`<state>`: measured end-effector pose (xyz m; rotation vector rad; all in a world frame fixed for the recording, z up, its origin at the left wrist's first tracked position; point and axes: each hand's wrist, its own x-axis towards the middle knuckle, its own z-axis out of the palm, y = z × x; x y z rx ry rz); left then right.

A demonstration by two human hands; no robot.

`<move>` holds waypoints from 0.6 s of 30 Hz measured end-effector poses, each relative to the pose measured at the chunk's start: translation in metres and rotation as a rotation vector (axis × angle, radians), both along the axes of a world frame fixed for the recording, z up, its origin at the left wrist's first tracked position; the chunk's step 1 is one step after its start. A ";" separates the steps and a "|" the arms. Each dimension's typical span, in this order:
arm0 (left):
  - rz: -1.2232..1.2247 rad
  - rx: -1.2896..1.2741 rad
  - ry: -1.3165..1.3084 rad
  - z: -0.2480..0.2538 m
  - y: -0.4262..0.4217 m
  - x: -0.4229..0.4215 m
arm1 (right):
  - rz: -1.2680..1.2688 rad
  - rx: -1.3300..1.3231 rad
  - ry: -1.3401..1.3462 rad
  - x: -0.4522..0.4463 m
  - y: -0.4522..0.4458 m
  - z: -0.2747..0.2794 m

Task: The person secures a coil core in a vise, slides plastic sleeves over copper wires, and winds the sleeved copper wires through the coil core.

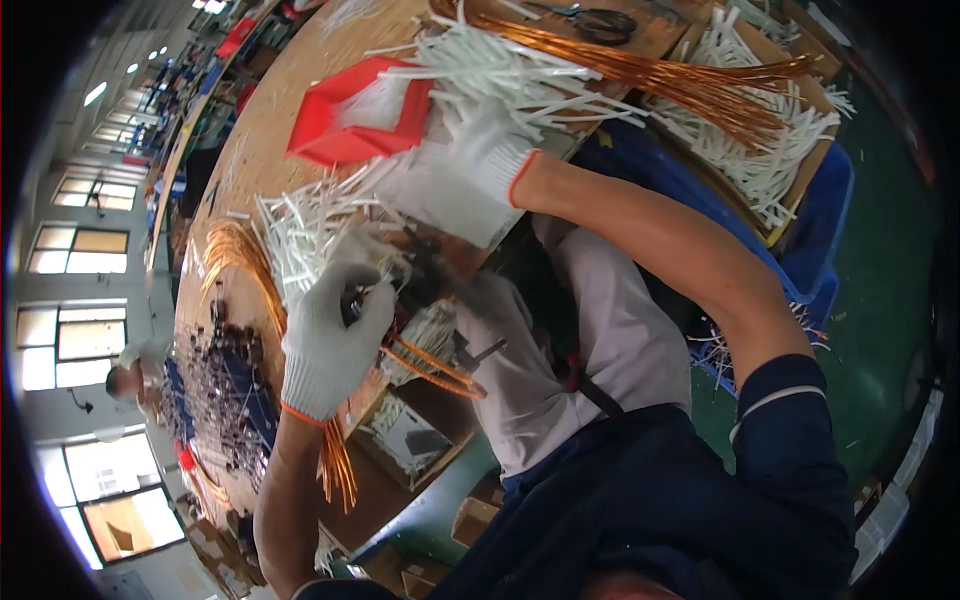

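Observation:
My left hand (340, 345), in a white knit glove with an orange cuff edge, is closed around a small dark part whose details I cannot make out. Bent copper-coloured wires (437, 372) stick out from beside its fingers. My right hand (490, 155), gloved the same way, reaches to a pile of white tubes (500, 65); its fingers blend into the pile and blur. Below that hand lies a pale sheet (440, 195). Another heap of white tubes (315, 220) is beyond my left hand. A dark, blurred tool-like fixture (440, 270) stands between the hands.
A red bin (340, 140) sits on the wooden table (265, 125). Copper wire bundles (690, 85) (240, 255) lie at both sides. Scissors (600, 25) are at the top. A blue crate (825, 220) and a tube-filled box (800, 175) stand right. Dark wired parts (225, 385) crowd the left.

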<state>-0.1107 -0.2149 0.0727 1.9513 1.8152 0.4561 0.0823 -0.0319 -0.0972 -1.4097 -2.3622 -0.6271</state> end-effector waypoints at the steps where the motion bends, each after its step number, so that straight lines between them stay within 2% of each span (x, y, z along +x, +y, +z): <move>1: 0.013 0.006 0.005 0.000 0.000 0.000 | 0.011 0.039 -0.053 0.000 0.011 -0.010; 2: 0.030 0.011 0.008 -0.001 0.000 0.000 | 0.027 0.075 -0.109 0.003 0.017 -0.013; 3: 0.028 0.016 0.035 0.002 0.000 0.003 | 0.149 -0.101 -0.090 0.014 0.002 0.023; 4: 0.016 0.013 0.023 0.000 0.000 0.003 | 0.136 -0.105 -0.101 0.019 -0.012 0.042; 6: 0.045 0.010 -0.047 -0.004 0.000 0.001 | 0.361 -0.029 0.091 0.022 -0.040 0.063; 7: 0.019 0.008 0.003 0.000 0.000 0.001 | 0.354 -0.040 0.092 0.022 -0.060 0.065; 9: 0.009 0.012 -0.014 -0.001 0.000 0.000 | 0.406 -0.035 0.579 0.034 -0.092 0.068; 11: 0.026 -0.003 -0.002 0.002 0.000 0.004 | 0.245 0.078 1.023 0.062 -0.108 0.047; 12: 0.023 -0.002 -0.006 0.003 0.000 0.005 | -0.105 0.016 1.132 0.083 -0.110 0.033; 13: 0.006 0.004 0.001 0.004 0.001 0.004 | -0.166 0.242 1.048 0.123 -0.091 -0.002; 14: -0.002 0.009 0.007 0.002 0.001 0.004 | -0.474 -0.021 1.316 0.151 -0.085 -0.024; 16: -0.007 0.041 -0.018 -0.003 0.001 0.001 | -0.604 -0.191 1.738 0.182 -0.057 -0.059; 17: -0.004 0.032 -0.030 -0.004 0.001 -0.001 | -0.587 -0.030 1.210 0.185 -0.035 -0.083; 18: -0.001 0.022 -0.044 -0.005 0.001 -0.001 | -0.538 0.111 0.678 0.177 -0.029 -0.078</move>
